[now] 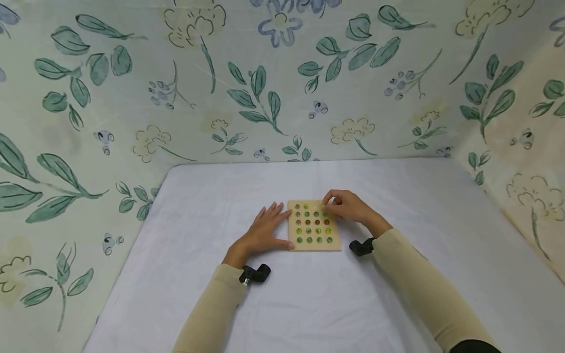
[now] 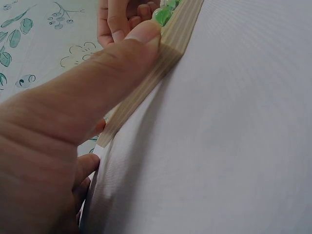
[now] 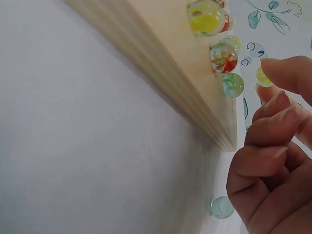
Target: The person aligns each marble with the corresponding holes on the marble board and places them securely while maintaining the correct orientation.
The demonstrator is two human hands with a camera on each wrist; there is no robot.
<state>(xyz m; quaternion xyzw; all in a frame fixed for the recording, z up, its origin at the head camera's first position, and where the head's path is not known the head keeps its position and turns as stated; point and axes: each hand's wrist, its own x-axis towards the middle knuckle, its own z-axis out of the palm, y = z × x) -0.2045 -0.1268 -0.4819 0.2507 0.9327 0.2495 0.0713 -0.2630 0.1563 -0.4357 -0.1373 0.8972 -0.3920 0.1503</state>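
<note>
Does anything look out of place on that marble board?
One clear marble lies loose on the white cloth beside the wooden board, near the right hand, while the others sit in the board's holes.

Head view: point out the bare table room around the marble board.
The white table is bare behind the wooden marble board, far left, far right, and between the sleeves. It is crowded beside the board: left hand against its left edge, right hand over its back-right corner.

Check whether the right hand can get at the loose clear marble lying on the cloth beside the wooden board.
Probably yes: the loose marble lies on the cloth just beside the right hand, off the wooden board, with nothing between. The fingers already pinch another marble, though.
</note>
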